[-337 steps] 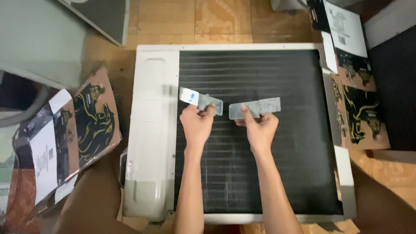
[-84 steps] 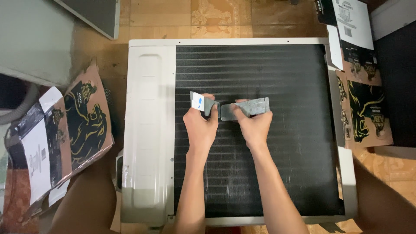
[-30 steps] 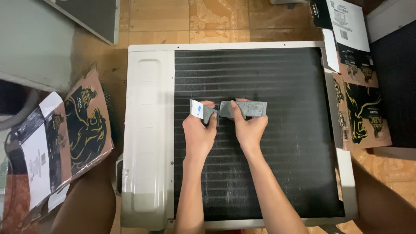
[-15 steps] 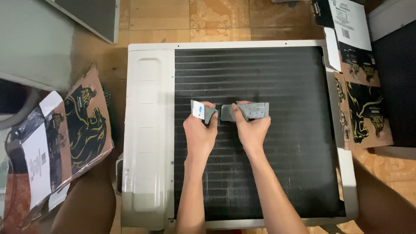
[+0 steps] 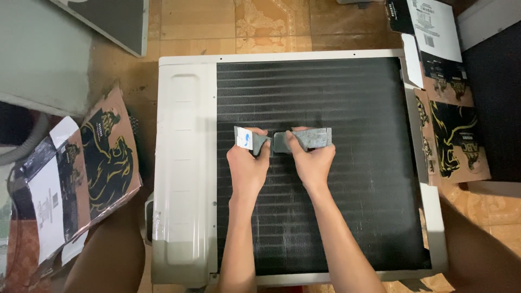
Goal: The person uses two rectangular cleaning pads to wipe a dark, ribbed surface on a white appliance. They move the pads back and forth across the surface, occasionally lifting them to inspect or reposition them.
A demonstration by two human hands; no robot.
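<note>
Head view: I hold two grey strips over the finned unit.

My left hand (image 5: 247, 165) pinches the blue-marked strip (image 5: 251, 140), my right hand (image 5: 310, 160) grips the plain grey strip (image 5: 304, 139); their ends nearly meet above the dark coil (image 5: 353, 108), seemingly for aligning.

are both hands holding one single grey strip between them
No, the left hand holds one grey piece and the right hand a separate one.
</note>
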